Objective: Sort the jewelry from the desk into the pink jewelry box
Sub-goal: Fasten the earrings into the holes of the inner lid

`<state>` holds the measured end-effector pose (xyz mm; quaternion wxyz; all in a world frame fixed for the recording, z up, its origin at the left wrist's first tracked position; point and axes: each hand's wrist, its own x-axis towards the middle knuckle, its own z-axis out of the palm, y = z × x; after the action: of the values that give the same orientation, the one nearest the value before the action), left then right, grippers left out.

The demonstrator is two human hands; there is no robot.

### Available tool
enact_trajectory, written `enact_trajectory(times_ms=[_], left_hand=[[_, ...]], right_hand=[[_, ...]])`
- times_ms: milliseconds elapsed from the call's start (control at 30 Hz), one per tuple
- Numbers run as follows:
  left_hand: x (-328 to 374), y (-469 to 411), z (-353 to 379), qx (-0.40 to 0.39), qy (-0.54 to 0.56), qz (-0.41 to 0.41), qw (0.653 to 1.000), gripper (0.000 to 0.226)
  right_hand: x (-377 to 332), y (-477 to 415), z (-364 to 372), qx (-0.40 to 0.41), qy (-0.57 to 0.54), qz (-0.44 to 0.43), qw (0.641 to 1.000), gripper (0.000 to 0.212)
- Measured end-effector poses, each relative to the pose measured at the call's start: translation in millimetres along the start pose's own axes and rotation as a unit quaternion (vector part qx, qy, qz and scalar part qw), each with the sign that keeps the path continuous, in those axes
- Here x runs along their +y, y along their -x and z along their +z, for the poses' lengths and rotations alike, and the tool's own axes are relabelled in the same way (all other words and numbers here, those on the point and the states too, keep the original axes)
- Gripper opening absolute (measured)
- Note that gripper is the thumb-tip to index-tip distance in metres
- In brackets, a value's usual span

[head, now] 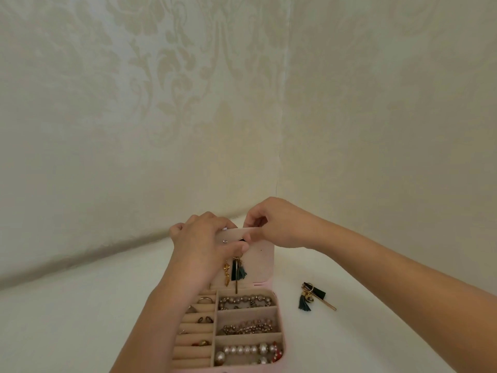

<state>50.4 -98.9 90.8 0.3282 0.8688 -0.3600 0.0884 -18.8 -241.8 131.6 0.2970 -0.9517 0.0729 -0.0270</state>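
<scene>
The pink jewelry box stands open on the white desk, its lid panel upright. My left hand pinches the top of a tassel earring against that panel. My right hand grips the panel's top edge with curled fingers. A gold drop earring and a small stud hang on the panel. Rings sit in the left ring rolls. Three right compartments hold beaded bracelets and pearls. A matching tassel earring lies on the desk to the right of the box.
The white desk sits in a corner of patterned cream walls. My forearms cross the lower part of the view toward the box.
</scene>
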Motion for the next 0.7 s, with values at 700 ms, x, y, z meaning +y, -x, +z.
enact_trajectory(times_ms=[700], left_hand=[[-7.3,-7.0,8.8,0.013,-0.034,-0.021,0.999,0.022]], right_hand=[[22.7,-3.5,10.0,0.012,-0.077,-0.032,0.996,0.018]])
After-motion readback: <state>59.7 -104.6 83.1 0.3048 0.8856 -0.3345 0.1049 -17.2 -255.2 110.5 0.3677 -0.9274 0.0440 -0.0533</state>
